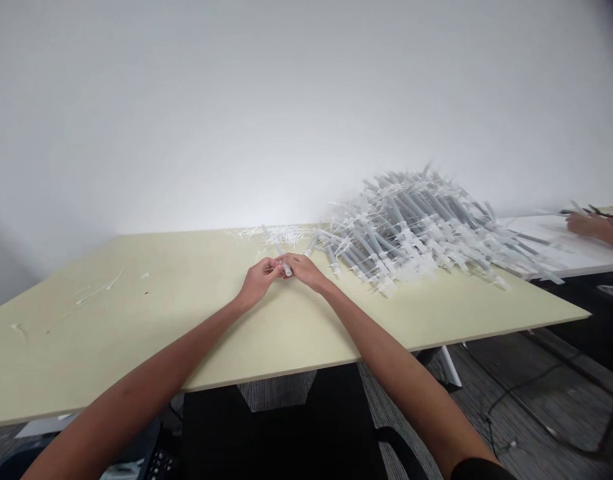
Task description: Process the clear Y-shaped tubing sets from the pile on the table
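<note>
My left hand [260, 280] and my right hand [302, 269] meet over the pale yellow table [186, 333]. Between them is a translucent plastic tube piece [287, 269], its pale end pointing toward me. Its grey shaft sticks up beyond my fingers. The fingers of both hands are closed around this piece. Just behind my hands lie small white plastic scraps [286, 233]. To the right rises a large heap of similar grey and white tube pieces [406, 227].
Thin white strips [111, 281] lie on the table's left part. At the far right, another person's hand [583, 225] holds a dark tool over a white table [566, 250]. A white wall stands behind. A chair and cables are below the front edge.
</note>
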`<state>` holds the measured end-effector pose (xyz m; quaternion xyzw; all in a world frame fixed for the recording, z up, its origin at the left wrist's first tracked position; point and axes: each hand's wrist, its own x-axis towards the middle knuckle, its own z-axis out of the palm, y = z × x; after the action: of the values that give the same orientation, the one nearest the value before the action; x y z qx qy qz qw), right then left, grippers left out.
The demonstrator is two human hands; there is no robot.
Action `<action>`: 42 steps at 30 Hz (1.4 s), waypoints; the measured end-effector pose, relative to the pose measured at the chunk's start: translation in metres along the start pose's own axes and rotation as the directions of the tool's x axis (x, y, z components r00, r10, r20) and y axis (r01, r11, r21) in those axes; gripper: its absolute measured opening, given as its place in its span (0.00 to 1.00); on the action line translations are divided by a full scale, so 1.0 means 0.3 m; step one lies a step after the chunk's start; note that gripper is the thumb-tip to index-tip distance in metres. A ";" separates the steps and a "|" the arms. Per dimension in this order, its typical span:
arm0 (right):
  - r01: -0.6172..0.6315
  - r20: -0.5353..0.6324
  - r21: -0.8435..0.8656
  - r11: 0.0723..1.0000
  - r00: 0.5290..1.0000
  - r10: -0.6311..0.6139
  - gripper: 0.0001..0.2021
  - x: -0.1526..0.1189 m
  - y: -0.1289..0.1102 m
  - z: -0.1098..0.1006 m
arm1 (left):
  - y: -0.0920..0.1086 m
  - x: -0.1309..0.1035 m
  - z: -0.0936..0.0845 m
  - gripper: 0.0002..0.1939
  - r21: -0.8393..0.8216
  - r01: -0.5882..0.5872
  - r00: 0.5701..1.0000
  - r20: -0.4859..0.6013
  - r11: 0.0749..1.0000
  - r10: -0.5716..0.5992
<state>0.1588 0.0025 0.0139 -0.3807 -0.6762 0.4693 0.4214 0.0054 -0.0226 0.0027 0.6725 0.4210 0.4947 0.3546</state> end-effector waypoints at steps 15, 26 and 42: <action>0.003 0.183 0.110 0.994 0.983 -0.023 0.22 -0.025 -0.021 -0.067 | 0.016 -0.009 -0.007 0.11 0.052 -0.065 0.998 -0.007 0.997 0.066; 0.063 0.188 -0.099 0.993 0.981 -0.044 0.24 -0.007 0.029 -0.075 | -0.031 -0.001 -0.017 0.10 0.103 -0.015 1.000 0.009 0.995 0.014; 0.133 -0.041 0.061 0.989 0.991 -0.130 0.16 0.015 0.052 -0.016 | -0.037 0.035 -0.029 0.13 -0.155 0.037 0.996 0.084 0.987 -0.024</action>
<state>0.1636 0.0123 0.0011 -0.3305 -0.6767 0.4544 0.4758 -0.0039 -0.0079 -0.0011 0.6561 0.3763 0.4926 0.4306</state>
